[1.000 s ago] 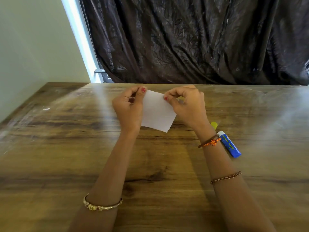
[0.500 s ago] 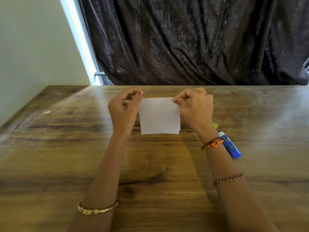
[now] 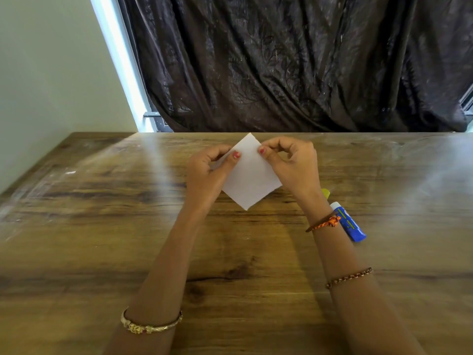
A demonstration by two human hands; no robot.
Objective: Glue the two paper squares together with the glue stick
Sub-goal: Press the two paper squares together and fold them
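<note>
Paper (image 3: 249, 179): held up above the counter (image 3: 102, 226), turned like a diamond; I cannot tell if it is one square or two pressed together.
Left hand (image 3: 204, 175): thumb and fingers pinch the left edge.
Right hand (image 3: 291, 165): pinches the upper right edge.
Handling: probably very light, thin and soft; it creases easily, so edges and corners are the best hold.
Glue stick (image 3: 349, 224): lies on the counter, just beside the right wrist.
Surface: glossy wooden counter, likely smooth.
Room: dark curtain (image 3: 294, 62) behind, pale wall (image 3: 51, 73) at left.
</note>
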